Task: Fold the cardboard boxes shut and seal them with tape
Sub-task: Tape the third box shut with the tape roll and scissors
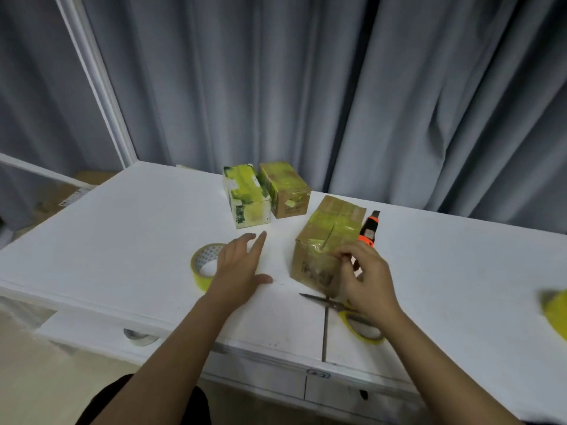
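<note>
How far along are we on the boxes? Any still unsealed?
Two boxes at the back, a white one and a brown one, look shut and taped in yellow. In hand: the right hand pinches at the near corner of the nearest box, already folded shut and taped on top. The left hand rests open beside the tape roll. No unsealed box shows; the scissors lie idle.

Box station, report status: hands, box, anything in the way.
Left hand open, flat on table beside tape roll. Right hand pinching tape at near box. Scissors under right wrist; orange cutter alongside.
</note>
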A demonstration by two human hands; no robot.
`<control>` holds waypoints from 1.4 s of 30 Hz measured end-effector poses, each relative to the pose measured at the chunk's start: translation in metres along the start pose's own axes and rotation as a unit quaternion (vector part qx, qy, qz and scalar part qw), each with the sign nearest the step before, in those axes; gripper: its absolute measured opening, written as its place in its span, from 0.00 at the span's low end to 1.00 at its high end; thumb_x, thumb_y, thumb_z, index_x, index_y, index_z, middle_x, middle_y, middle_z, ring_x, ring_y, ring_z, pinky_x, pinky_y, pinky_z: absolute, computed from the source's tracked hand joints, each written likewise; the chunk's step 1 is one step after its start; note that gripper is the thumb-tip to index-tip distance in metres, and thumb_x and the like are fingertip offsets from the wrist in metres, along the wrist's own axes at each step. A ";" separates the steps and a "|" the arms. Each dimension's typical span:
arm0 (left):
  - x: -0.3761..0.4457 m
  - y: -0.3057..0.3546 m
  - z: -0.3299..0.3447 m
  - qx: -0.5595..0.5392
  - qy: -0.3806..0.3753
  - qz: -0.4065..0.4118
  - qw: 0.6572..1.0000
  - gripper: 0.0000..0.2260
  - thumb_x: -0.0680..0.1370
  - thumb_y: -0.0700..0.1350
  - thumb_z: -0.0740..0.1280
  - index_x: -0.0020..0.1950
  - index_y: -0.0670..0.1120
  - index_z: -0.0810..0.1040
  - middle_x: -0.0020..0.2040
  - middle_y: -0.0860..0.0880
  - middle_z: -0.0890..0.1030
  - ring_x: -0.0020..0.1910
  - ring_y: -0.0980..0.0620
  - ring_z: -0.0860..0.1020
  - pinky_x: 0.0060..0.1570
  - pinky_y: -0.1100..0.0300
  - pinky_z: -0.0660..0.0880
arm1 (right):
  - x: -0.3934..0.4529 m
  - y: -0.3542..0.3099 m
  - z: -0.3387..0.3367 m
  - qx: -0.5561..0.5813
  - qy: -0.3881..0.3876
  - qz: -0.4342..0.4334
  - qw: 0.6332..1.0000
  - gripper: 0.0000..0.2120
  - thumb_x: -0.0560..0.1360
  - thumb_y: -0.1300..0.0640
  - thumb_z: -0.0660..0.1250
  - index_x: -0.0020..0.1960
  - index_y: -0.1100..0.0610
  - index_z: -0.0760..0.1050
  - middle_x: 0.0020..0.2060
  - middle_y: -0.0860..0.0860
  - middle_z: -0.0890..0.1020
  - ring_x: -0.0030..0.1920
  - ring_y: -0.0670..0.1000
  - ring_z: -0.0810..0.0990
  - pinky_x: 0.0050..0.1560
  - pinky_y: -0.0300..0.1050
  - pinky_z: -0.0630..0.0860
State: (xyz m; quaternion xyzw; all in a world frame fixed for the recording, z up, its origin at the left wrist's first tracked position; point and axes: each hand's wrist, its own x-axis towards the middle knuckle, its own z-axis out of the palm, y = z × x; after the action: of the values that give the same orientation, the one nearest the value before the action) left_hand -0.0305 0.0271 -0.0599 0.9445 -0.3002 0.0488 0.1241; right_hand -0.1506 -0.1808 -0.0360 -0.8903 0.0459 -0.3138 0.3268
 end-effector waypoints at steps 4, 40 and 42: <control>0.016 0.049 -0.004 -0.119 0.068 0.117 0.984 0.25 0.81 0.48 0.60 0.76 0.48 0.58 0.76 0.46 0.59 0.74 0.47 0.57 0.72 0.55 0.53 | 0.026 0.020 -0.014 -0.015 -0.030 0.003 0.999 0.14 0.76 0.68 0.62 0.56 0.56 0.80 0.54 0.47 0.80 0.57 0.48 0.75 0.59 0.37 0.68; 0.052 0.052 -0.011 -0.069 -0.058 0.243 0.966 0.35 0.77 0.47 0.68 0.77 0.55 0.50 0.77 0.58 0.50 0.76 0.61 0.47 0.66 0.63 0.65 | 0.017 0.027 -0.001 -0.269 -0.203 -0.048 0.940 0.42 0.72 0.40 0.64 0.78 0.52 0.48 0.77 0.45 0.50 0.77 0.48 0.42 0.75 0.50 0.38; 0.044 0.055 -0.006 -0.052 -0.050 0.237 0.969 0.38 0.76 0.44 0.68 0.78 0.54 0.47 0.78 0.58 0.47 0.75 0.61 0.43 0.59 0.65 0.68 | 0.017 0.021 -0.007 -0.218 -0.228 -0.033 0.948 0.42 0.74 0.42 0.65 0.78 0.52 0.46 0.78 0.46 0.47 0.77 0.48 0.40 0.75 0.47 0.39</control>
State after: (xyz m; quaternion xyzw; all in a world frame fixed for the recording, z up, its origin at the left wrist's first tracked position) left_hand -0.0265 -0.0387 -0.0356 0.8397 -0.5238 0.0138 0.1427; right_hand -0.1388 -0.2062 -0.0359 -0.9886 0.0077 -0.0956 0.1158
